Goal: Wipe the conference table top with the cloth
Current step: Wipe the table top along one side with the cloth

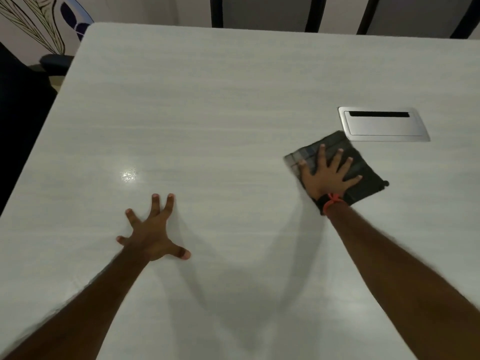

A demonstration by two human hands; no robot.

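Observation:
The white conference table top [207,113] fills most of the view. A dark folded cloth [363,172] lies flat on it at the right, just below a metal cable hatch. My right hand [327,175] presses flat on the cloth with fingers spread; a red string and a dark band are around its wrist. My left hand [153,235] rests flat on the bare table at the lower left, fingers spread, holding nothing.
A silver cable hatch [384,127] with a dark slot is set flush in the table next to the cloth's far corner. Dark chair backs [315,14] stand along the far edge. A dark chair [23,100] sits off the left edge.

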